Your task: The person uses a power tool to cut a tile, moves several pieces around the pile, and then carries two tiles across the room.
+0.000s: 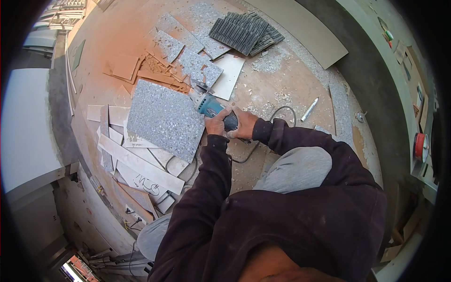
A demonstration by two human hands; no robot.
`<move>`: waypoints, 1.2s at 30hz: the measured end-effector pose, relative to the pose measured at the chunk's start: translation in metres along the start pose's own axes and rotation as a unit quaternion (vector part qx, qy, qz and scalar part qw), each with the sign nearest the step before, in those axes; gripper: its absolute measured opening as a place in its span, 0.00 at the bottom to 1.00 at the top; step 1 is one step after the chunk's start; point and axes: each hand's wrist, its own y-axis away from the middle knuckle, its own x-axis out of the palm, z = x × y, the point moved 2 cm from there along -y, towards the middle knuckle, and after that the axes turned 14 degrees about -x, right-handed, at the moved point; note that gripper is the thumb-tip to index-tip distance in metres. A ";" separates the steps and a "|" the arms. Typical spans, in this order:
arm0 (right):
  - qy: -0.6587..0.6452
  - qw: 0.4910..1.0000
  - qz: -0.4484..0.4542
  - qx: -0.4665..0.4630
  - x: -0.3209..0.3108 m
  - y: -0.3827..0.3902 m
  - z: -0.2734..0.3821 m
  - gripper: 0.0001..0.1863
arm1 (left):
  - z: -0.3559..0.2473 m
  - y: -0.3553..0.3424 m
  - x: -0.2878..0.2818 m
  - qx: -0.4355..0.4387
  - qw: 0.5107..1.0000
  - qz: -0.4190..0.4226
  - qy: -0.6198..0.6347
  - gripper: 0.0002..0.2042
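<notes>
A teal angle grinder [210, 107] is held at the centre of the head view, its grey head and guard over the right edge of a speckled grey tile [167, 117]; whether its disc touches the tile I cannot tell. My left hand [216, 123] is closed on the tool's body, and my right hand [243, 123] grips its dark rear part. A black cord [288, 107] loops to the right. Broken terracotta pieces [155, 75] lie beyond the tile, beside more speckled offcuts [199, 68].
Dark ridged tiles [235, 33] lie at the back. Pale strips [141, 164] and a power strip [134, 214] lie lower left. A white tube [309, 109] is on the dusty floor [268, 80] at right. A large beige board [305, 23] lies back right, and a red spool [418, 144] sits far right.
</notes>
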 end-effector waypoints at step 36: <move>-0.066 0.903 -0.378 0.193 -0.089 0.058 -0.147 0.24 | 0.039 -0.024 0.101 0.124 0.882 0.024 -0.453 0.29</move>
